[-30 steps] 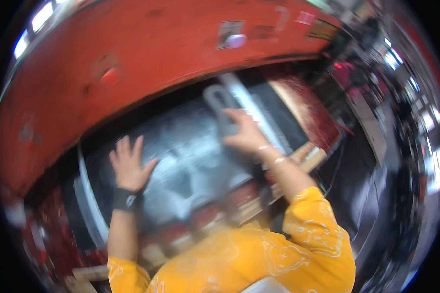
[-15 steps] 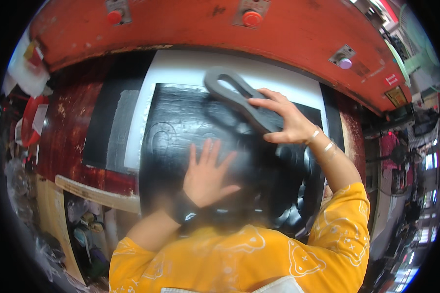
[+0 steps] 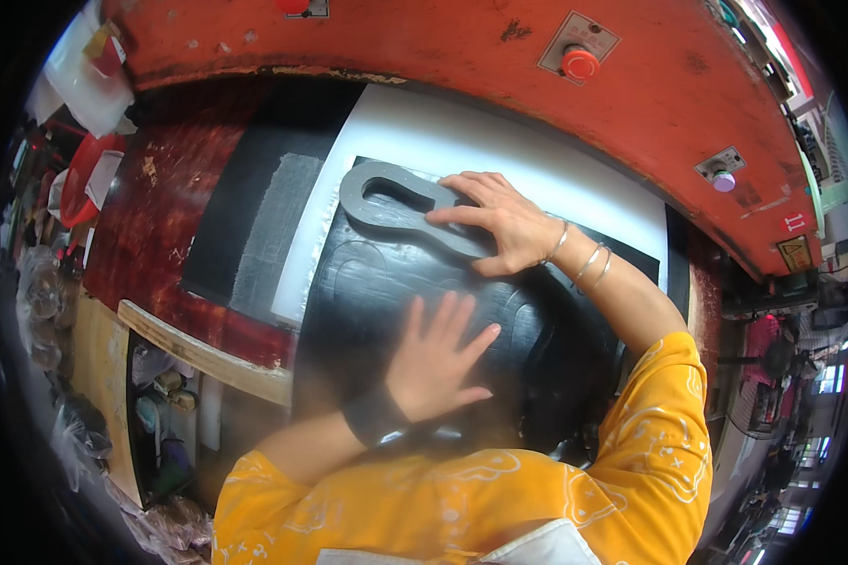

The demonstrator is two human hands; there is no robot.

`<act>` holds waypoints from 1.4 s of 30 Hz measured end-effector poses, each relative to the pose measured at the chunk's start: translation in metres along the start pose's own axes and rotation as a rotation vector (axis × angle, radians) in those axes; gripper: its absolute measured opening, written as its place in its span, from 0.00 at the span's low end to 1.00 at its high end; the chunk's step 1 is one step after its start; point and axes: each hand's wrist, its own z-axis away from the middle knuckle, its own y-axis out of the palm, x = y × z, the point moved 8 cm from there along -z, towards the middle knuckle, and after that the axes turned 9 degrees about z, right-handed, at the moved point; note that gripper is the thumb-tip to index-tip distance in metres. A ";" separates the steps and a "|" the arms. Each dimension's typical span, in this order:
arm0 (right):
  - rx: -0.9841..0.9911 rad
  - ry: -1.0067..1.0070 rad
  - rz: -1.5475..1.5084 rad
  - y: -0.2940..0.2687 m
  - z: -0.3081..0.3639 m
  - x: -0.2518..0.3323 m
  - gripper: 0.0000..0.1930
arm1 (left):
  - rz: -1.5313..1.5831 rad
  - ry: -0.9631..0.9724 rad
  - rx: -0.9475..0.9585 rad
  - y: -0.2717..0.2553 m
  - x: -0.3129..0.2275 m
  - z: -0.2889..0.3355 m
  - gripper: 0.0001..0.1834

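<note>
A grey, sole-shaped cutting die [image 3: 419, 234] with a long opening lies along the far left edge of a shiny black sheet [image 3: 353, 292]. My right hand [image 3: 513, 224] grips its right part, the thumb on the near side and the fingers across the top and far side. Low over the near middle of the sheet, my left hand [image 3: 433, 363] is spread with its palm down. I cannot tell whether it touches the surface. Faint curved outlines mark the sheet. Under the sheet is a white board [image 3: 575, 168].
A red machine beam [image 3: 443, 52] with a red push button [image 3: 579, 64] spans the far side. To the left are a dark strip with a translucent grey piece [image 3: 275, 235] and a red basin [image 3: 92, 174]. A wooden rail [image 3: 207, 356] borders an open shelf at near left.
My right hand has brought the die left and down, from tilted above the sheet to lying along its far left edge. My left hand stays spread. The whole view has shifted.
</note>
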 end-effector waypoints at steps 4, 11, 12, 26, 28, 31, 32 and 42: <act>0.036 0.037 0.004 0.008 0.002 -0.003 0.39 | 0.020 0.005 0.005 0.000 0.002 0.000 0.43; -0.044 0.158 0.117 0.006 0.024 -0.003 0.42 | 0.109 0.028 0.028 -0.012 0.003 0.004 0.41; -0.087 0.234 0.074 0.003 0.035 -0.005 0.43 | 0.139 0.038 0.064 -0.018 0.005 0.004 0.41; -0.356 0.721 -0.007 0.020 0.120 -0.046 0.37 | 0.065 -0.162 -0.368 -0.110 0.188 -0.036 0.44; -0.348 0.735 0.045 0.018 0.120 -0.048 0.37 | 0.093 -0.183 -0.399 -0.112 0.188 -0.035 0.44; -0.386 0.704 0.079 0.015 0.119 -0.047 0.35 | 0.065 -0.191 -0.392 -0.114 0.185 -0.037 0.44; -0.390 0.695 0.079 0.015 0.118 -0.048 0.35 | 0.044 -0.210 -0.398 -0.114 0.187 -0.037 0.44; -0.441 0.679 0.100 0.017 0.118 -0.050 0.34 | -0.008 -0.291 -0.457 -0.117 0.187 -0.037 0.42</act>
